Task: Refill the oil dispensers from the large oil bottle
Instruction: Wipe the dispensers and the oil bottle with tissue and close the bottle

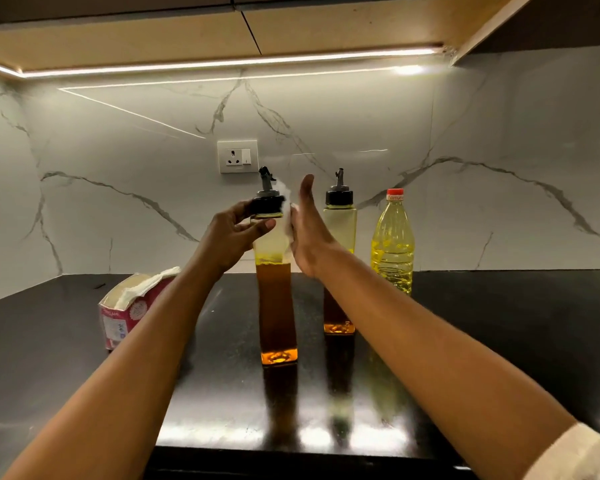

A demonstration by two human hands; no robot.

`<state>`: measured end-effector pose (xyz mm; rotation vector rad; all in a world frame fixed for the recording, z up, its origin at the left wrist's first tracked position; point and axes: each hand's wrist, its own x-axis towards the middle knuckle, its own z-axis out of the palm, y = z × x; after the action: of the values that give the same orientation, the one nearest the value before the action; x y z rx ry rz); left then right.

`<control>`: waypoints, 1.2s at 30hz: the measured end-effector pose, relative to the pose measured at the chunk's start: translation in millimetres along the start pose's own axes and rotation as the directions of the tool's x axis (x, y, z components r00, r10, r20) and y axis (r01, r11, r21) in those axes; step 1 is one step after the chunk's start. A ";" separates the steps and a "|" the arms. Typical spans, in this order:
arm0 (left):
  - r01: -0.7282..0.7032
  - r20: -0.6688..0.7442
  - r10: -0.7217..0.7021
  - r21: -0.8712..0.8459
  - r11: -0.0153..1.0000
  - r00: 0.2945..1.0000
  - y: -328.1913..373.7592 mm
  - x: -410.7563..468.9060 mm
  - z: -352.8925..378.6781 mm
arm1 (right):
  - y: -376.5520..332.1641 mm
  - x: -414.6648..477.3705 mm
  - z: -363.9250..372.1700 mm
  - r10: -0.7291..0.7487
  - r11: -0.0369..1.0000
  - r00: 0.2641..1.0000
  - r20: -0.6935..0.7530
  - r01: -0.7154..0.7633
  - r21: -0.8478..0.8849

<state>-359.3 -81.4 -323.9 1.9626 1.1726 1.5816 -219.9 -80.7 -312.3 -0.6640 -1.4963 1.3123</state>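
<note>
Two hands on the near dispenser (276, 306), one of two.
Left hand (236, 233) grips its black cap (267, 204); right hand (305, 230), fingers straight, presses one tissue (286, 209) against its side. Far dispenser (339, 230), one large oil bottle (394, 244) and one tissue box (125, 313) stand on the tabletop (499, 323).

A white marble wall (118, 133) with grey veins fills the middle of the frame, and a white socket (237, 156) with a switch sits at its centre. Along the top, wooden cabinets (153, 39) carry a bright light strip (222, 62) on their underside. A glossy black desk (499, 323) spans the lower half and mirrors the light near its front edge.
</note>
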 end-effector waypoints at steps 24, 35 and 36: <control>0.015 0.043 -0.013 -0.053 0.998 0.999 0.1 0.3 3.0 | 130.6 -60.2 -16.3 0.437 0.898 0.899 -0.010 -0.437 -0.055; 0.210 -0.163 -0.166 0.308 0.928 0.972 31.6 16.1 22.5 | 130.8 -63.4 -1.4 0.455 0.889 0.885 -0.100 -0.458 -0.011; 0.214 -0.176 -0.169 0.276 0.937 0.970 30.8 16.5 25.0 | 129.1 -64.3 -1.0 0.451 0.892 0.888 -0.090 -0.453 0.006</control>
<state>-324.1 -81.5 -299.3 1.8527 1.6922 1.5468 -222.3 -103.1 -454.8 -1.1170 -1.3220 1.5958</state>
